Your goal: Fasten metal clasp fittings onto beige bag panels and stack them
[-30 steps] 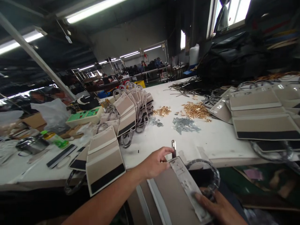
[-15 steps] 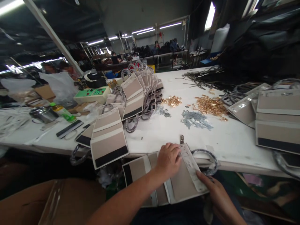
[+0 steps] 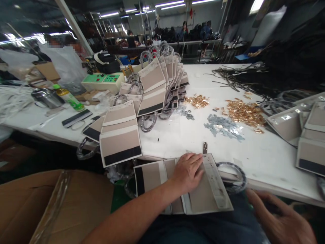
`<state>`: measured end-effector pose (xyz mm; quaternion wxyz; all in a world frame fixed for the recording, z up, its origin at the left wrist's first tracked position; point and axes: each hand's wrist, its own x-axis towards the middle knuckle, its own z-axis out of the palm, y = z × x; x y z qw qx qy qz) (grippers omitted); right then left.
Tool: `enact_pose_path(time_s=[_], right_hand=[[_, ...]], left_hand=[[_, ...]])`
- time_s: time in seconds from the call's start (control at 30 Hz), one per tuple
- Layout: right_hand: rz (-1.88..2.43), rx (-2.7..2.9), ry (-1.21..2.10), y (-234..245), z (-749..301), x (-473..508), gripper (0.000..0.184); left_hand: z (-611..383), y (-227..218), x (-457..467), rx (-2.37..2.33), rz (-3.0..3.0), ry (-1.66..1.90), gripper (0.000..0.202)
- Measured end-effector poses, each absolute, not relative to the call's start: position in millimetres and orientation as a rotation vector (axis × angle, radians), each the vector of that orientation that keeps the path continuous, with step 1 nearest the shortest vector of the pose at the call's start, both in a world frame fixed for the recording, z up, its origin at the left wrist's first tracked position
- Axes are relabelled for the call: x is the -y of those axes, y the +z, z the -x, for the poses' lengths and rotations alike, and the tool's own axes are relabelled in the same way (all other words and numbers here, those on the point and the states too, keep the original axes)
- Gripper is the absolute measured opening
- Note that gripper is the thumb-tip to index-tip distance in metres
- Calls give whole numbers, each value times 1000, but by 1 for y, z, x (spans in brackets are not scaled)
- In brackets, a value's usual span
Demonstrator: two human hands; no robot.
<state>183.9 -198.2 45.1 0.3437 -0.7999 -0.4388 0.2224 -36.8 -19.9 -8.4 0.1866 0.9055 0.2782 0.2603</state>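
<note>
Left hand: yours [image 3: 188, 173] lies palm down across the beige panel [image 3: 203, 195], fingers nearly together, pressing rather than gripping
Right hand: yours [image 3: 281, 217] is off the panel at the lower right, thumb and fingers loosely parted
Panel: it lies open over your lap at the table's front edge; a plastic-wrapped handle [image 3: 233, 176] loops from its right side, and a metal tab [image 3: 205, 147] juts past its far edge
Tabletop: the white worktable [image 3: 175, 142] before you carries gold-coloured pieces [image 3: 245, 112] in two heaps, grey metal plates [image 3: 223, 127] nearer you, and dark cords [image 3: 228, 79] farther back
Left side: stacked panels [image 3: 152, 74] fan out; beyond them sit a green-faced control box [image 3: 103, 83], a bottle [image 3: 69, 98] and a steel pot [image 3: 48, 98]
Right side: more panels [image 3: 311, 149] overlap; the black mass behind is too dim to make out
Floor: a cardboard box [image 3: 86, 193] stands at your left
Room: tube lights [image 3: 170, 5] hang over distant benches; people [image 3: 184, 32] are there
</note>
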Motion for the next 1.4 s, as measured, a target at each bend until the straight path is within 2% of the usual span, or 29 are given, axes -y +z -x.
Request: enact_pose_path(time_s=[0.1,0.23,0.43,0.63,1.0,1.4], right_hand=[[1943,1386,456,53,-178,159,43],[2017,1822,280,38,-167,111,41],[2067,2011,39,18,-171,109,39],[2077,1996,105,24,-175,98,38],[2037,2004,266,17,-183,90,43],[1993,2053,209,14,-180,96,42]], left_hand=[[35,-5,18,-791,-2537,707,48],[38,0,20,-805,-2549,658,50],[46,-1,42,-814,-2682,550,59],[36,8,34,-881,-2645,383,76],[38,6,26,-829,-2583,396,77],[40,1,20,-793,-2586,446,73]])
